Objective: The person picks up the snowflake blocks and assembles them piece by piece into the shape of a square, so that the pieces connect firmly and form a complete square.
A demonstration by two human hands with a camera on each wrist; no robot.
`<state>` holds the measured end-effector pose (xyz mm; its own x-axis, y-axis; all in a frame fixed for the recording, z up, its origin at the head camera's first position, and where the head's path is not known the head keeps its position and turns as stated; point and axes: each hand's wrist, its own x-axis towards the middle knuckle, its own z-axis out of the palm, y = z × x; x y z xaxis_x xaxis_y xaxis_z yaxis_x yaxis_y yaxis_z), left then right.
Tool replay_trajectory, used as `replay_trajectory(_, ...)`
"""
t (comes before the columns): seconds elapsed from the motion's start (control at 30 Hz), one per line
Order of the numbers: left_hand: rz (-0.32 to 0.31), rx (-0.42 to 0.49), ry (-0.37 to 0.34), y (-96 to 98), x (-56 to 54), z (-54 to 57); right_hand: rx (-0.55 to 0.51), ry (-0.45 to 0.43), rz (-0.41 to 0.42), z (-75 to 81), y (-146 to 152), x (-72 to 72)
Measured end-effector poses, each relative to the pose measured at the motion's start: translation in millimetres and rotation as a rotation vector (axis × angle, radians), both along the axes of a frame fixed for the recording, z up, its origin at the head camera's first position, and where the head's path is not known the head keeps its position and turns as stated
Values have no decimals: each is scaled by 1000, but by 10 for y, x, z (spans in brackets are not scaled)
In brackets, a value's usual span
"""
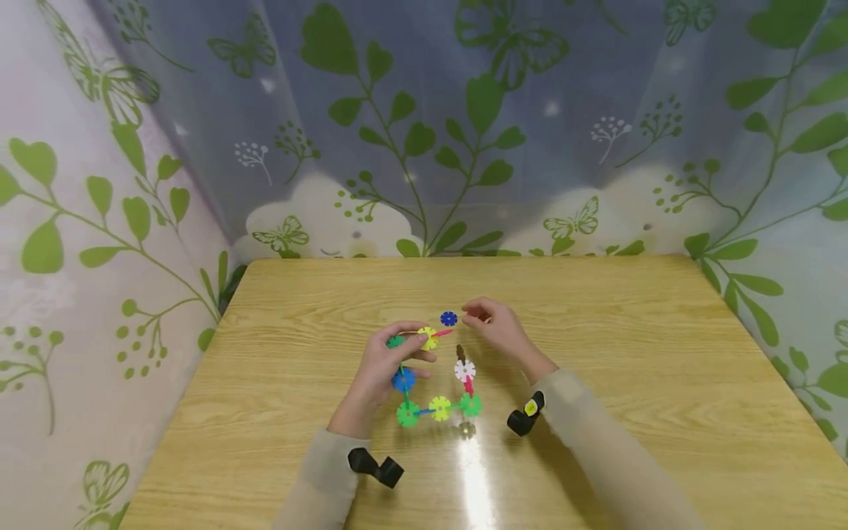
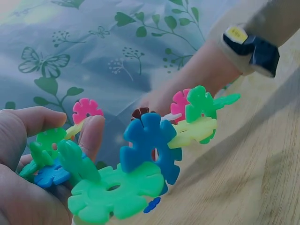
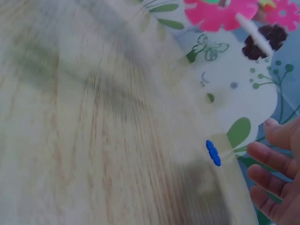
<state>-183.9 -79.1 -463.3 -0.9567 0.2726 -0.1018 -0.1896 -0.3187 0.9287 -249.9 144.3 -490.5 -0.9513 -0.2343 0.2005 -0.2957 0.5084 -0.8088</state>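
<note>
My left hand (image 1: 391, 361) holds a chain of flower-shaped interlocking discs, with thumb and fingers around its green and yellow discs (image 1: 427, 338). A pink disc (image 2: 87, 109) forms the end beyond these fingertips. From the hand the chain bends round through a blue disc (image 1: 403, 380), a green disc (image 1: 408, 414), another yellow disc (image 1: 440, 408) and a green corner disc (image 1: 471, 404). It then runs up past a white disc (image 1: 465, 370) to a brown disc (image 1: 460, 353). A loose dark blue disc (image 3: 213, 153) lies on the table, close to my right hand (image 1: 493, 324), whose fingers hold nothing.
The wooden table (image 1: 298, 309) spreads under both hands, glare showing on its near part. A leaf-patterned curtain (image 1: 424, 147) hangs behind and beside it. Black wrist cameras (image 1: 376, 468) sit on both sleeves.
</note>
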Motion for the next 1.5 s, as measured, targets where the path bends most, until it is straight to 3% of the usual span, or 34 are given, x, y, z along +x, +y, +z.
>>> replay_trajectory(0.27,16,8,-6,15,-4,-1,243,-70,-20,-169,-138,-240)
replay_trajectory(0.5,12,23,1,46,9,-16,491,-120,-106,-210,-236,-341)
replay_trajectory(0.7,19,34,-2,52,15,-25,518,-143,-123,-194,-252,-357)
replay_trajectory(0.93,41,19,14,38,16,-60,408,-150,-140,-186,-270,-295)
replay_trajectory(1.27,57,15,19,33,21,-65,15,-169,-148,-167,-191,-104)
replay_trajectory(1.5,62,15,15,37,22,-53,-196,-203,-122,40,-117,135)
